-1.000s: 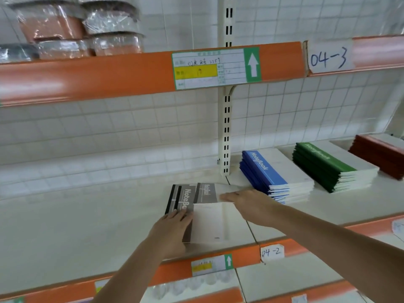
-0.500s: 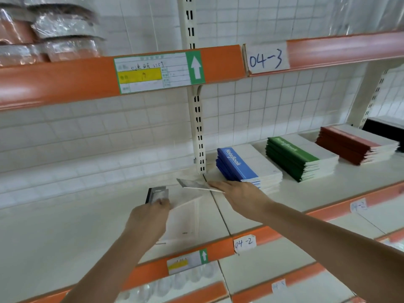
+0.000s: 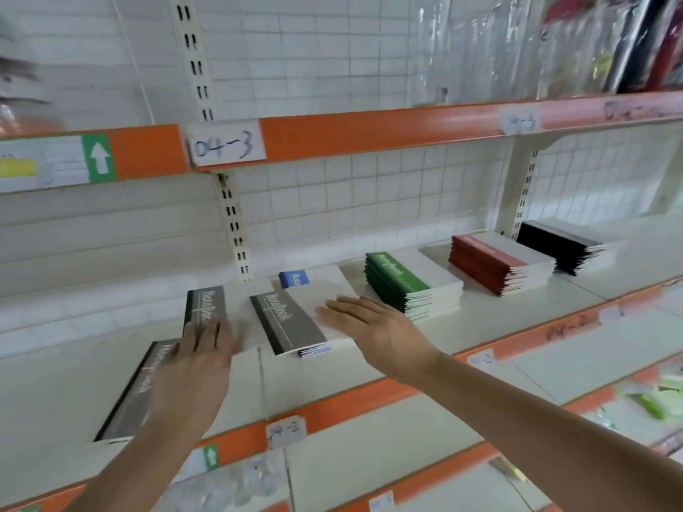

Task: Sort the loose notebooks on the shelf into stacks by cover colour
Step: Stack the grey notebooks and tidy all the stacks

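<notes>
White shelf (image 3: 480, 319), three grey notebooks (image 3: 286, 319), four stacks (image 3: 410, 286)

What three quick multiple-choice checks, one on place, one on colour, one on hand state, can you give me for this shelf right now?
1. Where does the grey notebook under the right hand lie?
A. on the blue stack
B. on the green stack
C. on the shelf below

2. Which colour is the stack farthest right?
A. red
B. black
C. blue

3. How is the right hand?
A. fist closed
B. pinching a cover
C. fingers straight, flat on the cover

Key: 1 A, blue spines show beneath its edge. 2 B, the black stack sits past the red stack. 3 C, its fingers lie extended on the white part of the cover.
</notes>
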Motion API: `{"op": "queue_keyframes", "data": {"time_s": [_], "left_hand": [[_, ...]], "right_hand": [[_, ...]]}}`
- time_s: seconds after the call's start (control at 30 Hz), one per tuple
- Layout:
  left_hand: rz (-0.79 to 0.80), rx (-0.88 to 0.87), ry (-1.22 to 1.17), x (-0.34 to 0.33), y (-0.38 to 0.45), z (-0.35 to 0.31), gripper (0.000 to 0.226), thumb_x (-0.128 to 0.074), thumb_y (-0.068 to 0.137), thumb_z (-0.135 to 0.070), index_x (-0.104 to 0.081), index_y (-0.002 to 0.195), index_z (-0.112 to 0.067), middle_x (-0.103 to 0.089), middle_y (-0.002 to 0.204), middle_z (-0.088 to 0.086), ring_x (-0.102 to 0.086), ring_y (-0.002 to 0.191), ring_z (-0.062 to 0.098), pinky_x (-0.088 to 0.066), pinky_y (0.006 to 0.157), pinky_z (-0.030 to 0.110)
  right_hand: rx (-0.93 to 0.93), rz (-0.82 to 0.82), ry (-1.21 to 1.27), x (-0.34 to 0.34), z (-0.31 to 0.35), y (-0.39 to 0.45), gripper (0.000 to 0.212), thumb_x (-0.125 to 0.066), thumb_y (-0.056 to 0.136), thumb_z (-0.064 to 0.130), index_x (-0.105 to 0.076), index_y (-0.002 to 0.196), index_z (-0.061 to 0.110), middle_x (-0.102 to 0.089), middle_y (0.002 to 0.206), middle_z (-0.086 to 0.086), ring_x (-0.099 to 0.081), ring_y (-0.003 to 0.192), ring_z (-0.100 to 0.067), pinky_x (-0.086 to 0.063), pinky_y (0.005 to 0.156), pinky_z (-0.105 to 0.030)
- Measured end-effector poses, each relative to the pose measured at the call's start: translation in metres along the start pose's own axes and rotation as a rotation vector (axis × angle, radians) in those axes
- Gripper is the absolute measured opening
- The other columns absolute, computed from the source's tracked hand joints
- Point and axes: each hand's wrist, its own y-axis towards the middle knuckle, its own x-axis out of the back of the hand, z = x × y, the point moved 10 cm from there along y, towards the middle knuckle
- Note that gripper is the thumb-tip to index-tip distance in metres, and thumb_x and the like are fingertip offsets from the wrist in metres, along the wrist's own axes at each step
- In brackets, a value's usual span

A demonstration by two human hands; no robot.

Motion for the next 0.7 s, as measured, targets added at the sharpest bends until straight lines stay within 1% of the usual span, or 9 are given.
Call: {"op": "queue_keyframes", "data": {"time_s": [0.07,0.13,0.2,0.27,0.37,0.43,0.57,0.63,0.7], "left_hand": [[-0.011,0.002,0.007,0.009,0.005,-0.030,0.050,-0.030,0.071,0.010,-0.060,0.110,0.012,-0.065,0.098,0.025,-0.066,0.087,0.041,-0.050,0.051,0.039],[0.003,0.014,-0.002,0.020,0.010,-0.063,0.051,-0.029,0.070,0.014,-0.061,0.110,0.014,-0.066,0.099,0.027,-0.067,0.089,0.042,-0.052,0.048,0.038],[0.008,0.024,-0.021,0.030,0.015,-0.095,0.051,-0.025,0.073,0.009,-0.062,0.107,0.015,-0.067,0.096,0.028,-0.069,0.086,0.043,-0.051,0.044,0.036],[0.018,0.022,-0.016,0.037,0.019,-0.124,0.051,-0.024,0.074,0.007,-0.063,0.105,0.015,-0.068,0.095,0.028,-0.069,0.082,0.043,-0.052,0.045,0.038],[0.016,0.034,0.003,0.043,0.025,-0.165,0.051,-0.027,0.068,0.016,-0.062,0.105,0.014,-0.066,0.094,0.028,-0.067,0.081,0.043,-0.054,0.052,0.041],[-0.008,0.040,0.014,0.050,0.030,-0.190,0.047,-0.028,0.069,0.013,-0.062,0.103,0.013,-0.066,0.094,0.029,-0.066,0.081,0.044,-0.055,0.059,0.045],[-0.053,0.028,0.039,0.063,0.043,-0.232,0.043,-0.027,0.073,0.010,-0.061,0.098,0.012,-0.065,0.092,0.031,-0.066,0.079,0.045,-0.056,0.068,0.049],[-0.071,0.024,0.039,0.067,0.053,-0.249,0.039,-0.037,0.068,0.015,-0.062,0.097,0.014,-0.065,0.090,0.031,-0.067,0.077,0.045,-0.057,0.071,0.051],[-0.077,0.004,0.021,0.069,0.065,-0.266,0.037,-0.044,0.066,0.016,-0.063,0.097,0.015,-0.066,0.090,0.032,-0.068,0.078,0.045,-0.057,0.075,0.052]], "right_hand": [[-0.010,-0.007,-0.002,0.019,-0.022,-0.022,0.062,-0.032,0.077,-0.005,-0.059,0.129,0.015,-0.063,0.127,-0.006,-0.059,0.118,-0.024,-0.048,0.098,-0.038],[-0.014,-0.006,-0.002,0.036,-0.045,-0.042,0.065,-0.035,0.075,-0.008,-0.057,0.132,0.015,-0.061,0.129,-0.005,-0.057,0.120,-0.023,-0.050,0.097,-0.038],[-0.019,-0.009,-0.002,0.053,-0.067,-0.062,0.067,-0.039,0.073,-0.011,-0.056,0.133,0.015,-0.061,0.130,-0.005,-0.057,0.121,-0.022,-0.050,0.096,-0.037],[-0.017,-0.002,-0.010,0.068,-0.085,-0.080,0.065,-0.038,0.074,-0.009,-0.056,0.132,0.015,-0.061,0.129,-0.005,-0.057,0.120,-0.022,-0.050,0.097,-0.036],[-0.009,-0.001,-0.030,0.089,-0.110,-0.104,0.062,-0.035,0.077,-0.006,-0.058,0.130,0.014,-0.062,0.127,-0.006,-0.059,0.118,-0.023,-0.051,0.096,-0.038],[-0.004,-0.021,-0.035,0.103,-0.126,-0.118,0.060,-0.036,0.077,-0.007,-0.059,0.129,0.014,-0.063,0.126,-0.007,-0.060,0.116,-0.025,-0.052,0.093,-0.040],[-0.012,-0.011,-0.037,0.118,-0.159,-0.145,0.072,-0.056,0.069,-0.021,-0.057,0.131,0.013,-0.062,0.127,-0.008,-0.060,0.117,-0.028,-0.052,0.093,-0.043],[-0.019,-0.002,-0.050,0.124,-0.176,-0.153,0.070,-0.052,0.071,-0.019,-0.056,0.132,0.014,-0.062,0.128,-0.009,-0.059,0.117,-0.028,-0.052,0.094,-0.045],[-0.032,-0.011,-0.074,0.130,-0.192,-0.160,0.065,-0.047,0.075,-0.016,-0.057,0.132,0.015,-0.062,0.127,-0.008,-0.059,0.117,-0.027,-0.051,0.094,-0.044]]}}
